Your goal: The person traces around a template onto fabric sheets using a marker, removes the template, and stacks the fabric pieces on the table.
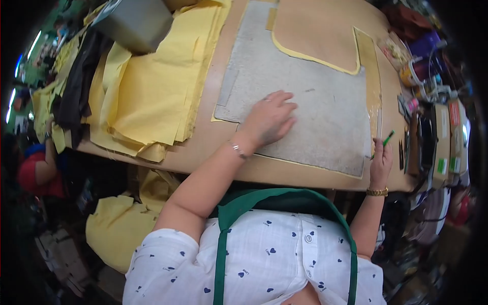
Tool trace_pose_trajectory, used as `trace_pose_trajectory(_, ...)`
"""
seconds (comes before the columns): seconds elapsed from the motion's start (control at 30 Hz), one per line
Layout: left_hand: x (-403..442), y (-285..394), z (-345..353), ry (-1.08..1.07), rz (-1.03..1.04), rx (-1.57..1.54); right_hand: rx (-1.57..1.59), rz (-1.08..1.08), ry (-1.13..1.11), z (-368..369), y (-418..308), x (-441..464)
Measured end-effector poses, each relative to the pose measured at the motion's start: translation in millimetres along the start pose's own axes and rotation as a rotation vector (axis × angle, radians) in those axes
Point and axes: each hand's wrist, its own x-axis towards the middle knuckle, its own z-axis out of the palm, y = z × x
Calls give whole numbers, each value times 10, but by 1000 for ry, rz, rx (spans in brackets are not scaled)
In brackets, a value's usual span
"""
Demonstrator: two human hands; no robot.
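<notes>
My left hand (269, 119) presses on a large grey pattern template (315, 122), its fingers loosely spread and nothing held in them. Under the template lies yellow fabric (315, 57), which shows as a narrow border along the cut-out and the lower edge. At the template's lower right edge, my right hand (382, 158) is closed around a green pen (389, 137), whose upper end points up and to the right. The pen's tip is too small to make out against the edge.
Stacked yellow fabric sheets (157, 86) lie left under a grey metal block (134, 23). Dark cloth (81, 86) hangs beyond them. Along the right edge stand cartons (441, 142), pens (403, 152) and a tub (414, 71). Another person's arm (48, 165) shows at far left.
</notes>
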Motion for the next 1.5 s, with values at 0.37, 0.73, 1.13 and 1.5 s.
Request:
trace_pose_trajectory(0.37,631,-431,224,-94,-364,185,463,181,-415,600,-1359,648)
trace_pose_trajectory(0.73,433,-743,490,233,-251,-144,190,-166,-1311,2612,-2403,761)
trace_pose_trajectory(1.13,459,-692,318,46,-318,108,64,-244,-1261,2719,-2335,822)
trace_pose_trajectory(1.5,660,-566,122,-79,-512,32,67,-215,-814,3179,-1931,2368)
